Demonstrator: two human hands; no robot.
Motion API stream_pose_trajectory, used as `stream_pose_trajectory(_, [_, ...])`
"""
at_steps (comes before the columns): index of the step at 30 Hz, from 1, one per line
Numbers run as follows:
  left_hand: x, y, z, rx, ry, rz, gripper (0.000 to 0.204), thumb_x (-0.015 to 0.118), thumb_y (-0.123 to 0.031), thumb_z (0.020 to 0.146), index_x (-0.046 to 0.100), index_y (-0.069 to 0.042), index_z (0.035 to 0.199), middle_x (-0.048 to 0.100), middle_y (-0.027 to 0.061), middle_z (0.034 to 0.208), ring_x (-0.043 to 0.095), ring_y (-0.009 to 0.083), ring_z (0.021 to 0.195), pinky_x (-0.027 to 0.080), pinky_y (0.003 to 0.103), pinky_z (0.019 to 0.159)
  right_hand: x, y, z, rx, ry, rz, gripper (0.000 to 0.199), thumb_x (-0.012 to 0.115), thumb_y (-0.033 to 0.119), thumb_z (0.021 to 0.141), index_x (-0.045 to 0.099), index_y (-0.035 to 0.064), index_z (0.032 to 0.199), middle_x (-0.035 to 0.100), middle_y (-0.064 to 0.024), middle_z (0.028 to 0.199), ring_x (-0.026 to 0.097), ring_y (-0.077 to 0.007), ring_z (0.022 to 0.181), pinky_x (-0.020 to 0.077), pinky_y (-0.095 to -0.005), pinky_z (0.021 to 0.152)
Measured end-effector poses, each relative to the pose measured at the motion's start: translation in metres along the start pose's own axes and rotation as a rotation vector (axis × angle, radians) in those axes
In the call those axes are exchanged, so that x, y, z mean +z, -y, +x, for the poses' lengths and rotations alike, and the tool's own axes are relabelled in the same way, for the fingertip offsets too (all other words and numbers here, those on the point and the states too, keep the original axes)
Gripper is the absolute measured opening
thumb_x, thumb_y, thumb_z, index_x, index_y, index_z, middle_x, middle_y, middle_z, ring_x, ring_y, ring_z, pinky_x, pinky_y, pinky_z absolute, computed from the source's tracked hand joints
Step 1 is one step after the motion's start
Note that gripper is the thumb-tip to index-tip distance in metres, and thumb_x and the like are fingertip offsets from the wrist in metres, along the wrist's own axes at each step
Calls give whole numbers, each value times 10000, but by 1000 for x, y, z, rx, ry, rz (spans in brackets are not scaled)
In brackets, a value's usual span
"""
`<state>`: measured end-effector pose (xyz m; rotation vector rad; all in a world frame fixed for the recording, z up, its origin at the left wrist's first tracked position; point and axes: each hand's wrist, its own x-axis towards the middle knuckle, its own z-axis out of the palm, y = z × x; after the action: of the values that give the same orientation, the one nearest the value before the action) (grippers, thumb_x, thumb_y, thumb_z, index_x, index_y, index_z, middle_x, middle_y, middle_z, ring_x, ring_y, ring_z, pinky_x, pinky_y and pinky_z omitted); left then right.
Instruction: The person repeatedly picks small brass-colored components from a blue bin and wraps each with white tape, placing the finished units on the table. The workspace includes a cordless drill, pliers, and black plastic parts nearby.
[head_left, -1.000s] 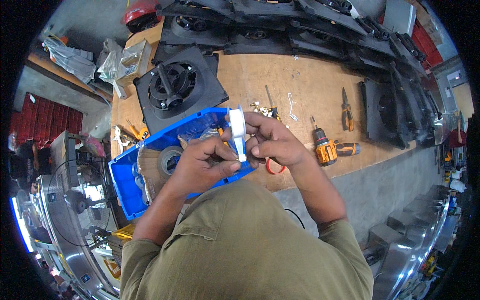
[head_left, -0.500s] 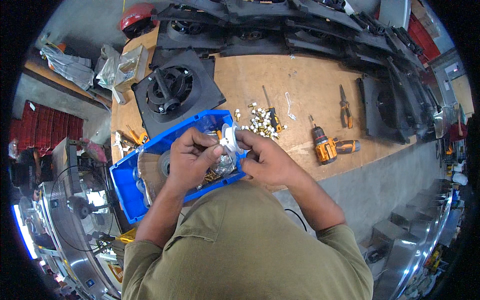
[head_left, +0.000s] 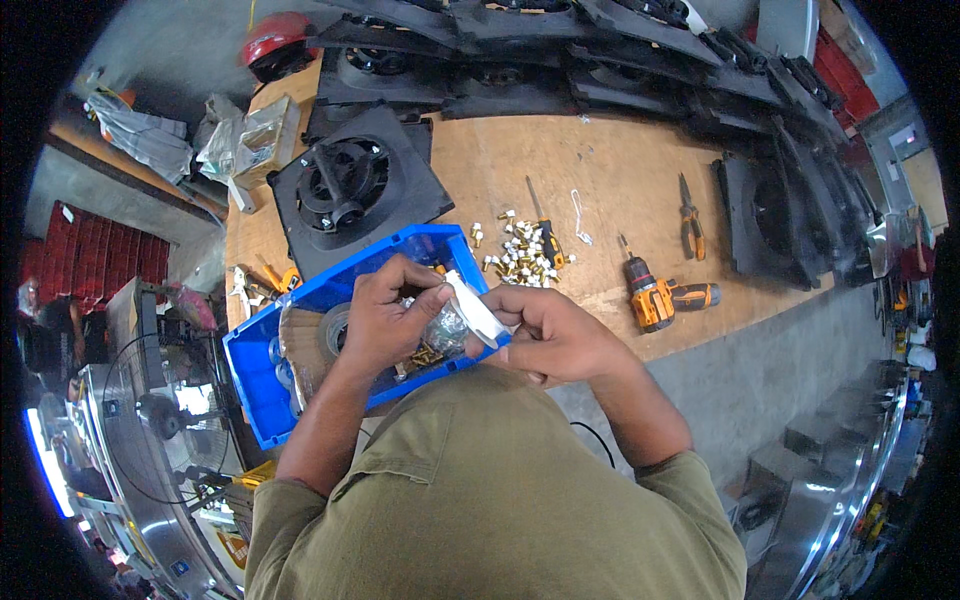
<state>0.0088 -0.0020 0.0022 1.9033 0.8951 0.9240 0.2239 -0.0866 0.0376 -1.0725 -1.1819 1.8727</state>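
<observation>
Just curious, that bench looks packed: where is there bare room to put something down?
Bare wood shows between the pile of small brass fittings and the pliers, and behind the cordless drill. The back edge is crowded with black fan housings, and the blue bin is full.

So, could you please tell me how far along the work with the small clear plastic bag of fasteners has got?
Done: a heap of small brass and white fasteners already lies on the wooden workbench. In hand: both the left hand and right hand hold the small clear plastic bag over the blue plastic bin. Left: the bag seems to contain more pieces; the orange cordless drill lies untouched.
</observation>
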Motion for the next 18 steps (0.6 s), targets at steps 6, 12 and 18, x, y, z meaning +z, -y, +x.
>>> stream_pose_trajectory(6, [4,-3,0,35,132,161,152,739,-127,838,628,-25,821,696,116,767,692,189,707,518,327,640,-7,2,-1,-124,80,263,550,655,86,786,480,-67,1284,687,-110,1039,488,-33,484,376,-174,418])
stream_pose_trajectory(12, [5,-17,-12,-7,285,-13,213,782,-111,776,575,-61,772,675,67,754,659,171,697,504,322,647,-19,-2,13,-170,86,252,545,593,66,786,481,0,1315,690,-87,1078,567,-63,617,410,-186,469])
stream_pose_trajectory(18, [-1,-17,-14,5,281,-106,167,751,-80,831,593,-25,832,678,69,794,651,114,723,515,278,657,-12,-3,21,-232,120,353,536,579,57,784,484,1,1308,668,-74,1107,590,-73,677,434,-203,526])
